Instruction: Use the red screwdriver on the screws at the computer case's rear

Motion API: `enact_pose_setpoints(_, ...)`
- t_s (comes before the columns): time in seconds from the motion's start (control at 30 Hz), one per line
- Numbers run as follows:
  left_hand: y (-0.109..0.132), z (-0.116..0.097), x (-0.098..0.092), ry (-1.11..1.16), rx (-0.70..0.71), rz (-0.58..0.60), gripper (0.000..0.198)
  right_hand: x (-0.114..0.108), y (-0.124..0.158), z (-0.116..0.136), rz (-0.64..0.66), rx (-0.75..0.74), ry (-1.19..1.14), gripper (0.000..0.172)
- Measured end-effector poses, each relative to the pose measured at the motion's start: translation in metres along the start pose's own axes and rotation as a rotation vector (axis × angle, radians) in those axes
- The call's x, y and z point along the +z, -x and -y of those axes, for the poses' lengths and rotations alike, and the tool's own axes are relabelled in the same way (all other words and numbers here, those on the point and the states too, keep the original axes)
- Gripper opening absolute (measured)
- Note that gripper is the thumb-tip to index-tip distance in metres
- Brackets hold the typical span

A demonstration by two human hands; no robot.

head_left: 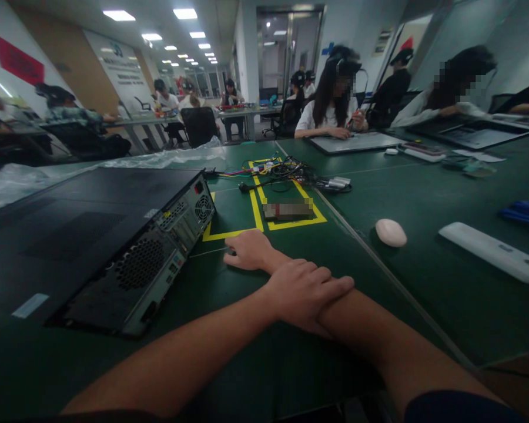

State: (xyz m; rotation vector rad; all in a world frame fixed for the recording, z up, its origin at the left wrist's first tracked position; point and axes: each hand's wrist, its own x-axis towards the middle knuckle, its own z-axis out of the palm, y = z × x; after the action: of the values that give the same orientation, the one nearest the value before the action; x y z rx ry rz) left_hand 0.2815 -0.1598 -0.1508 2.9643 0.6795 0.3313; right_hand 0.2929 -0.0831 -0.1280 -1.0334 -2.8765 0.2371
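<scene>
Computer case [79,205]: black, flat on green table [189,299]. Right hand [251,249]: right of case, near its rear end; thumb and bent fingers slightly apart. Left hand [306,288]: farther right of case, clamped around right forearm [379,329]. Dark block [288,210]: right of case, inside yellow tape outline [256,205]. Cable bundle [293,169]: beyond case, to right.

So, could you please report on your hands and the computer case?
Left hand clasping right forearm. Right hand beside computer case. Case lying flat. Cable bundle farther off, not between hand and case.
</scene>
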Motion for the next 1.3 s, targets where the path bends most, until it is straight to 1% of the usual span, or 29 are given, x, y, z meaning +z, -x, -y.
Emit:
enact_pose_setpoints(0.1,0.000,0.003,0.001,-0.061,0.029,0.005,0.090,0.004,-0.002,0.000,-0.020,-0.008,0.000,0.049)
enact_pose_setpoints(0.23,-0.005,0.002,-0.012,-0.092,0.032,0.060,0.080,0.006,-0.002,0.000,-0.041,-0.008,0.005,0.049)
enact_pose_setpoints(0.33,-0.009,-0.009,-0.022,-0.074,0.042,0.104,0.083,0.006,-0.002,0.001,-0.051,-0.005,0.011,0.048)
enact_pose_setpoints(0.4,-0.011,-0.021,-0.023,-0.071,0.097,0.075,0.092,0.007,-0.004,0.002,-0.054,0.008,0.014,0.048)
enact_pose_setpoints(0.43,-0.013,-0.027,-0.022,-0.076,0.151,0.029,0.095,0.008,-0.005,0.003,-0.056,0.014,0.014,0.048)
enact_pose_setpoints(0.47,-0.015,-0.032,-0.020,-0.088,0.187,-0.024,0.092,0.009,-0.007,0.003,-0.058,0.017,0.012,0.047)
enact_pose_setpoints(0.5,-0.018,-0.036,-0.017,-0.112,0.188,-0.056,0.087,0.010,-0.008,0.002,-0.061,0.017,0.008,0.046)
enact_pose_setpoints(0.6,-0.029,-0.040,-0.010,-0.134,0.130,-0.051,0.063,0.013,-0.010,-0.001,-0.070,0.007,-0.010,0.041)
enact_pose_setpoints(0.67,-0.035,-0.037,-0.010,-0.143,0.132,-0.037,0.047,0.014,-0.010,-0.004,-0.074,0.004,-0.024,0.038)
enact_pose_setpoints(0.7,-0.038,-0.035,-0.012,-0.148,0.136,-0.023,0.043,0.014,-0.009,-0.005,-0.076,0.004,-0.030,0.037)
enact_pose_setpoints(0.83,-0.044,-0.028,-0.023,-0.138,0.155,0.045,0.037,0.014,-0.005,-0.005,-0.081,0.003,-0.054,0.030)
enact_pose_setpoints(0.93,-0.041,-0.028,-0.025,-0.130,0.183,0.055,0.040,0.015,-0.003,-0.003,-0.097,0.021,-0.073,0.027)
enact_pose_setpoints(0.97,-0.038,-0.030,-0.024,-0.131,0.192,0.039,0.041,0.016,-0.003,-0.002,-0.107,0.037,-0.080,0.029)
enact_pose_setpoints(1.03,-0.027,-0.034,-0.020,-0.126,0.202,-0.033,0.043,0.017,-0.005,0.001,-0.131,0.076,-0.099,0.036)
enact_pose_setpoints(1.1,-0.010,-0.039,-0.020,-0.125,0.159,-0.100,0.044,0.018,-0.007,0.004,-0.158,0.102,-0.128,0.040)
enact_pose_setpoints(1.13,0.001,-0.042,-0.024,-0.108,0.124,-0.114,0.047,0.019,-0.008,0.005,-0.170,0.103,-0.146,0.040)
enact_pose_setpoints(1.17,0.014,-0.044,-0.030,-0.084,0.085,-0.115,0.053,0.019,-0.009,0.005,-0.181,0.095,-0.166,0.040)
enact_pose_setpoints(1.2,0.028,-0.046,-0.039,-0.058,0.051,-0.094,0.060,0.020,-0.010,0.005,-0.190,0.080,-0.189,0.039)
enact_pose_setpoints(1.23,0.044,-0.048,-0.052,-0.028,0.022,-0.063,0.062,0.021,-0.010,0.003,-0.199,0.063,-0.212,0.037)
enact_pose_setpoints(1.3,0.079,-0.051,-0.085,0.051,-0.038,-0.011,0.052,0.024,-0.011,-0.002,-0.223,0.033,-0.265,0.037)
